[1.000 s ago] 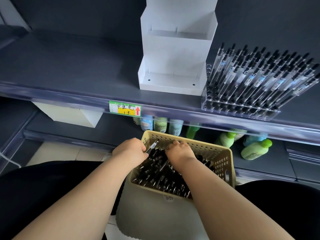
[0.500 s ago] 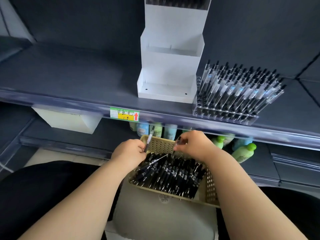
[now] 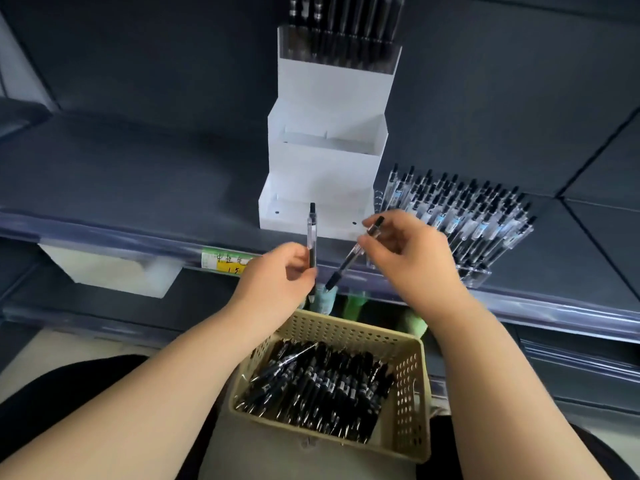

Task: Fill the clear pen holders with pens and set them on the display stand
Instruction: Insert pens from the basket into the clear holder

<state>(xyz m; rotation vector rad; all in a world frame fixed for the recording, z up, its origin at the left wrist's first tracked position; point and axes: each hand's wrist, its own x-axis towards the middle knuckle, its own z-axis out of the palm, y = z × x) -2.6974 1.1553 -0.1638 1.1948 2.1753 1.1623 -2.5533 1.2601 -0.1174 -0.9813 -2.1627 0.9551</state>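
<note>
My left hand [image 3: 277, 275] grips one pen [image 3: 311, 233] upright, tip down, in front of the shelf edge. My right hand [image 3: 412, 258] pinches a second pen [image 3: 349, 261] that slants down to the left. Both hands hover above a beige perforated basket [image 3: 408, 386] full of black pens on my lap. A white stepped display stand [image 3: 329, 161] sits on the shelf; a clear holder [image 3: 339, 53] with pens stands on its top step. To its right, another clear pen holder [image 3: 478, 275] on the shelf is packed with several pens [image 3: 460, 216].
The dark grey shelf [image 3: 121, 181] has a clear front rail with a green and yellow price label [image 3: 225, 263]. Green and blue bottles [image 3: 356, 303] stand on the lower shelf behind the basket. A white box [image 3: 110, 271] hangs under the shelf at left.
Both hands have risen out of the basket, each carrying a pen, up to the level of the shelf edge. The view has tilted upward, showing the stand's top holder.
</note>
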